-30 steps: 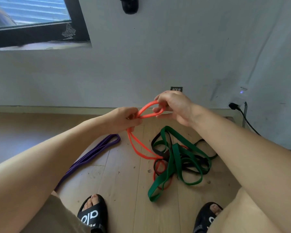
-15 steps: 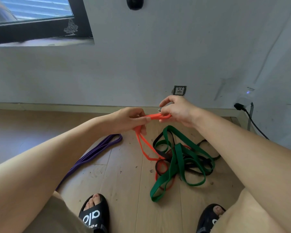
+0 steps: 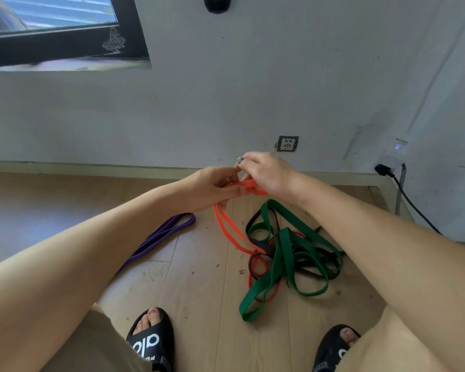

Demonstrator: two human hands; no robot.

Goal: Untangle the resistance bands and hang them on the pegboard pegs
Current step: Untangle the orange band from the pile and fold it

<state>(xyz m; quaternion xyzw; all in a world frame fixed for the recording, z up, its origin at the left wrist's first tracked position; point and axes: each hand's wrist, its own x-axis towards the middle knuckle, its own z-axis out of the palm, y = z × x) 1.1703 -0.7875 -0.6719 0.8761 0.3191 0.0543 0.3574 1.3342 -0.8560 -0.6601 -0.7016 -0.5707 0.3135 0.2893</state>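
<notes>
Untangling step: left hand [image 3: 212, 187], right hand [image 3: 266, 174] both clamped on thin orange rubber band [image 3: 227, 228], centre frame. Next, probably: draw free of green-black tangle [image 3: 287, 253], lower right.

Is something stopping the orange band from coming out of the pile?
Yes. Both hands pinch the orange band's top, but its lower end runs under the green band and black band on the floor.

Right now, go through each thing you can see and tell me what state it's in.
Orange band: top end held up by both hands, lower end in the tangle.
Green band: on the floor, tangled.
Black band: on the floor, tangled.
Purple band: on the floor, apart, free.
Left hand: grip closed on orange band.
Right hand: grip closed on orange band.
</notes>
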